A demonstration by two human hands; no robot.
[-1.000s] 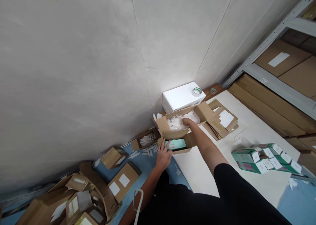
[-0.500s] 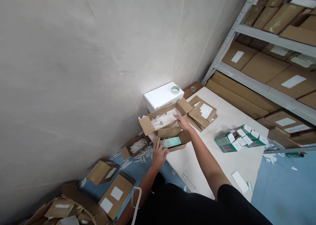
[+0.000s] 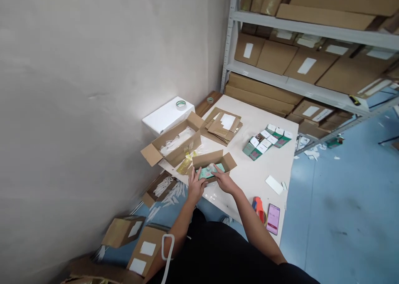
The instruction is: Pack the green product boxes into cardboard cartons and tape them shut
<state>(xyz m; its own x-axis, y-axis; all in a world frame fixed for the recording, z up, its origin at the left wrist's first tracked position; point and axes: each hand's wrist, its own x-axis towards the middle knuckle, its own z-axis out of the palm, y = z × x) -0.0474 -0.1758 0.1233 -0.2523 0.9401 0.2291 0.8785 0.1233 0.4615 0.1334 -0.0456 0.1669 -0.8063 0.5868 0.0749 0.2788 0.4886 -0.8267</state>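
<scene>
A small open cardboard box (image 3: 209, 157) stands at the table's near left edge with a mint-green box (image 3: 204, 173) lying inside it. My left hand (image 3: 196, 187) lies at the carton's near left corner, fingers stretched out and apart, touching the carton and reaching the mint box. Over the mint box, my right hand (image 3: 223, 181) pinches a small translucent packet (image 3: 212, 167); its contents are too small to make out. Just behind is a longer open carton (image 3: 183, 153), with white and clear plastic packets (image 3: 177, 142) in it.
Flattened cardboard (image 3: 224, 126), green boxes (image 3: 264, 142), a red tape dispenser (image 3: 258, 209) and a phone (image 3: 273, 218) lie on the white table (image 3: 240, 171). A white box (image 3: 168, 114) carries a tape roll (image 3: 181, 105). Shelving (image 3: 286, 80) stands behind; cartons (image 3: 123, 230) sit lower left.
My right hand has moved from the longer carton to the small one, bringing the translucent packet over the mint box. My left hand has shifted slightly toward the carton's corner. The view has turned right.
</scene>
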